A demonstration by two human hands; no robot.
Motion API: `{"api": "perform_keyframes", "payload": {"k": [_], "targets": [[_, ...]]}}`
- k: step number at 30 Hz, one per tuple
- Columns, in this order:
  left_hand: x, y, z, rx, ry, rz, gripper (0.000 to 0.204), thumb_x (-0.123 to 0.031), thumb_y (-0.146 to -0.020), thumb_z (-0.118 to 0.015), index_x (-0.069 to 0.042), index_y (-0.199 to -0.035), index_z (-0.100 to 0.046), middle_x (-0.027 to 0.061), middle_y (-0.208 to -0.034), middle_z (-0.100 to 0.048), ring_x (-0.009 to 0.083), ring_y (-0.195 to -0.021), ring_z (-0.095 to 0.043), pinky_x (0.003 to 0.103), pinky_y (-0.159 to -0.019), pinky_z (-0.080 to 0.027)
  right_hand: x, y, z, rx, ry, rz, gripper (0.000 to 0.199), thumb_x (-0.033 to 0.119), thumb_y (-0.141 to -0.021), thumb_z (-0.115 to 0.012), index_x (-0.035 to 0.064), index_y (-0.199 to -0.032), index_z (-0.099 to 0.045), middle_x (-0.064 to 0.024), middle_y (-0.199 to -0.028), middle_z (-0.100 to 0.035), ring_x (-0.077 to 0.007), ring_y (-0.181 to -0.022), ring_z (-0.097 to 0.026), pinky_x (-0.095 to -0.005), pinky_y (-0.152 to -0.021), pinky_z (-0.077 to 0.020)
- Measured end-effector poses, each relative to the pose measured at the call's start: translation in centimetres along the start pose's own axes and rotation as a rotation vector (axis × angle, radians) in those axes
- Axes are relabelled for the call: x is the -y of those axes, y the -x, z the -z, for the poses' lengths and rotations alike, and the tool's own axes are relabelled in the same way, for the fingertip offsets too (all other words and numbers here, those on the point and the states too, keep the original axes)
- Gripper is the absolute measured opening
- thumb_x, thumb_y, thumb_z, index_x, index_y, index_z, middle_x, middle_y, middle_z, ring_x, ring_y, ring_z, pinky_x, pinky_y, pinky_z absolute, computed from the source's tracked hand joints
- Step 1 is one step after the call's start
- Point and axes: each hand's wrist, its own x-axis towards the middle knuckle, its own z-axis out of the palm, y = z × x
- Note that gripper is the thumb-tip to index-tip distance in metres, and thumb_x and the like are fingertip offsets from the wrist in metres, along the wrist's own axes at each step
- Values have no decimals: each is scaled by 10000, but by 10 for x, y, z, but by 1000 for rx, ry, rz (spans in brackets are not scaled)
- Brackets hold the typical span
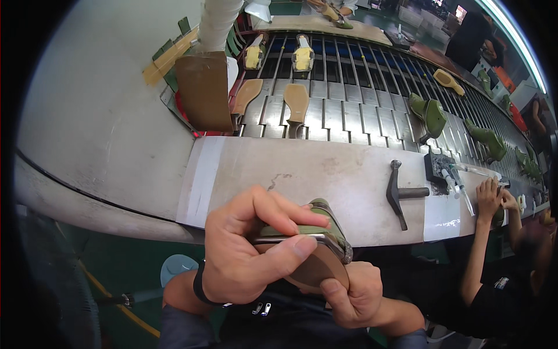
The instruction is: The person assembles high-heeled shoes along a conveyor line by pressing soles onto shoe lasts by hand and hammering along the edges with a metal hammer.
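A green shoe with a brown sole (pixel 317 264) is held in front of me over the bench's near edge, its sole tilted toward me. From the left, my left hand (pixel 247 244) is closed around it, thumb on the sole's edge and fingers over the green upper. My right hand (pixel 356 294) grips the lower right end, with its thumb on the sole. Between the hands, a shiny dark band runs along the sole's edge. The palms hide much of the shoe. A hammer (pixel 395 195) with a dark head lies on the bench to the right.
Beyond the bench (pixel 302 168) runs a slatted metal conveyor (pixel 354 116) carrying soles (pixel 297 102) and green shoes (pixel 430 116). A dark block (pixel 439 168) with syringe-like tubes sits right of the hammer. A co-worker's hands (pixel 491 198) are at the far right. A brown board (pixel 203 93) stands at left.
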Motion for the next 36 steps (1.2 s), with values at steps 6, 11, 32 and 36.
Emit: {"api": "perform_keyframes", "payload": {"k": [6,11,32,36], "targets": [[3,-1,8,-55,-424,-268,333,-93,-882,-796,-57,-1027,-499,115,-967,-688,241,-899,-735,446,-1006,-569,1,-14,-5,-20,26,70,125,131,-965,-765,18,-943,-718,-122,-672,-617,-332,-546,-613,-414,-506,-491],[14,-7,22,-235,-461,-286,293,0,-846,-834,3,-1068,-641,91,-1019,-677,123,-899,-652,275,-817,-539,-5,-28,8,10,34,-86,159,169,-958,-798,22,-972,-738,-143,-700,-666,-311,-569,-656,-379,-536,-517],[25,-9,44,-345,-441,-291,191,-30,-869,-791,16,-1036,-710,100,-988,-678,172,-918,-636,302,-842,-507,-25,-42,8,-125,255,35,219,157,-833,-867,44,-863,-682,-84,-710,-639,-289,-578,-631,-394,-536,-505],[9,-31,29,-93,-567,-415,261,-108,-864,-842,8,-1068,-729,114,-971,-693,189,-910,-641,322,-823,-514,-2,-75,34,-272,345,282,550,263,-692,-939,33,-1124,-686,-86,-840,-704,-322,-759,-695,-429,-672,-566]]}}
